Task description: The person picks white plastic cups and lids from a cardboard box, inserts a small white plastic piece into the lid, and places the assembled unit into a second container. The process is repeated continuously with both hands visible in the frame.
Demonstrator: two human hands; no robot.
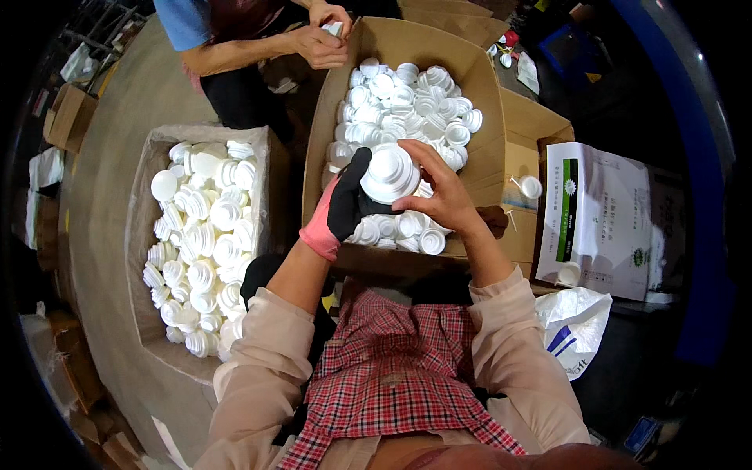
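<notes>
Ribbed white plastic cap (389, 174) between gloved left hand (342, 205), bare right hand (443, 188).

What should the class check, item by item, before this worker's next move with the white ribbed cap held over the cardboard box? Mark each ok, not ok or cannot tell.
1. White ribbed cap held by both hands: ok.
2. Left hand gloved: ok.
3. Right hand gloved: not ok, bare.
4. Cardboard box of loose caps within reach: ok.
5. Lined box of stacked caps has room: cannot tell.
6. Co-worker's hands apart from the held cap: ok.
</notes>
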